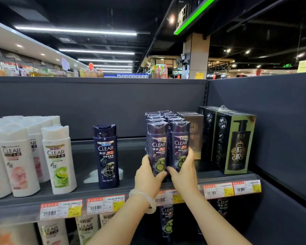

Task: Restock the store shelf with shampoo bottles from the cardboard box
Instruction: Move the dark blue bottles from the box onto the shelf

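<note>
Head view: both hands grip a shrink-wrapped pack of dark CLEAR shampoo bottles (168, 138) on the shelf (99, 193), w/ left hand (148, 175) wrapped round its left front corner, right hand (183, 172) round the right front. Pack sits near the shelf's front edge, just left of a brown box (195, 135). 1 single dark bottle (107, 156) stands apart to the left, white bottles (57, 160) beyond. Pale bangle (145, 200) on left wrist.

**Single head view, close to shelf**

One wide-angle head camera, facing forward at the shelf (102, 195) from close range, roughly level with its top tier. Both forearms enter from the bottom edge. Above the back panel (95, 103), far aisles and ceiling lights (74, 30) show. No second view.
</note>
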Tool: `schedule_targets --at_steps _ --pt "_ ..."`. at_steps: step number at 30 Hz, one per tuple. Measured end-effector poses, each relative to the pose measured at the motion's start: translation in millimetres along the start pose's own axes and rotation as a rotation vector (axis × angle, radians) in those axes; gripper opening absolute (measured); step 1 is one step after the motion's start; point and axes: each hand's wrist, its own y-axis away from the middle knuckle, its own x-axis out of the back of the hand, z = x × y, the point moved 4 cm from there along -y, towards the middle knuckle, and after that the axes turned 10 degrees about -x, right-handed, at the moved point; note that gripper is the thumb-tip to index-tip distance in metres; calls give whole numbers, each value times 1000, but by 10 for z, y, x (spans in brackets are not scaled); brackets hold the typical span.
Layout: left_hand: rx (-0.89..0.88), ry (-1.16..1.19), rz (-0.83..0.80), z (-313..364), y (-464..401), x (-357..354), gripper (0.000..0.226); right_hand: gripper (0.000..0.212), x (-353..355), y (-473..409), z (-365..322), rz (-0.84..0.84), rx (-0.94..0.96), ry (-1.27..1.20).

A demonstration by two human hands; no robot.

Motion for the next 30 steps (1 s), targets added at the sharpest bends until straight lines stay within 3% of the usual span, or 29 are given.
schedule_targets --at_steps 16,23,30 --pt "9 -63 -25 -16 -2 -8 60 96 102 -22 33 -62 -18 123" --pt "29 -136 0 -67 -19 -13 32 75 102 -17 41 -57 -53 228" --pt "22 -162 18 -70 -26 -33 33 74 114 -17 50 -47 -20 238"
